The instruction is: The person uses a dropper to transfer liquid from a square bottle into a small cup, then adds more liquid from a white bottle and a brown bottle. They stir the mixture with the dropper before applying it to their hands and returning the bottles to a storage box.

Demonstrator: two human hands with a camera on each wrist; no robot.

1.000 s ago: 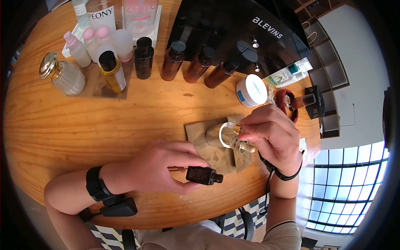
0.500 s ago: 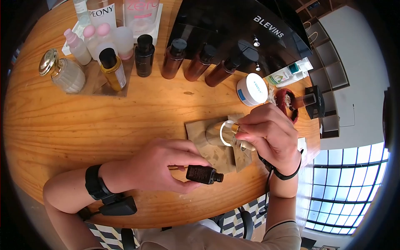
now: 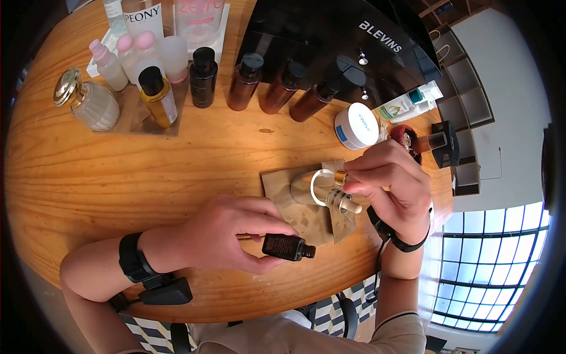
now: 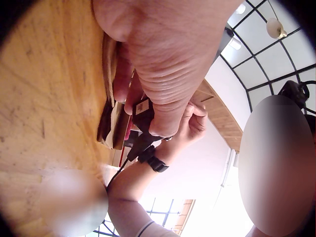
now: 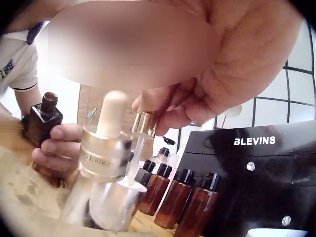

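My left hand grips a small dark square bottle by its sides, its uncapped threaded neck tilted toward the right. With thumb and fingers, my right hand pinches a gold-collared dropper. Its glass tube points down into a small cup in the right wrist view. Beside that cup stands a dropper bottle with a silvery collar and a cream rubber bulb. Both stand on a brown sheet. In the left wrist view, my left hand hides most of the dark bottle.
Brown bottles with black caps line up before a black BLEVINS box. A white jar and a pump bottle stand at the right. Farther left are a yellow oil bottle, a ribbed gold-capped bottle and several pink-capped bottles.
My right hand has shifted slightly to the right with the dropper, uncovering more of the dropper bottle's bulb. The left hand and dark bottle stay almost still.
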